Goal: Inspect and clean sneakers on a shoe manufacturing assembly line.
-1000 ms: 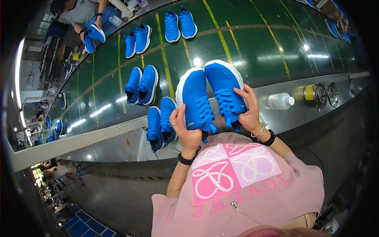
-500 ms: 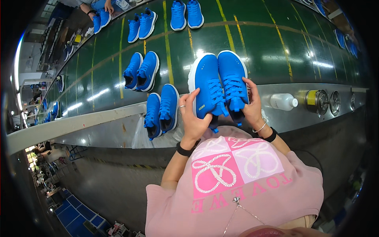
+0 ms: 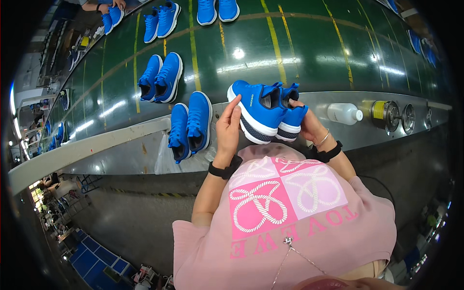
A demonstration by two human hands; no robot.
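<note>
A pair of blue sneakers (image 3: pixel 263 113) with white and dark soles is held up between my two hands, side by side, heels and openings turned toward me. My left hand (image 3: pixel 229 126) presses on the outer side of the left shoe, thumb near its midsole. Around the right shoe's outer side and heel collar curls my right hand (image 3: pixel 311 124); some of its fingers are hidden behind the shoe. Just left of my left hand, another pair of blue sneakers (image 3: pixel 197 118) rests at the steel ledge beside clear plastic.
Further blue pairs (image 3: pixel 167 77) stand on the green belt (image 3: pixel 241 53) with yellow lines. A white bottle (image 3: pixel 344 113) and a metal canister (image 3: pixel 385 116) lie on the steel ledge to the right. A pale rail (image 3: pixel 92 150) crosses at left. Another person's hands hold shoes at far upper left.
The held pair has tipped from soles-away, laces facing me, to heels and side soles showing. My view has shifted slightly, so the belt and its shoes sit further up and left.
</note>
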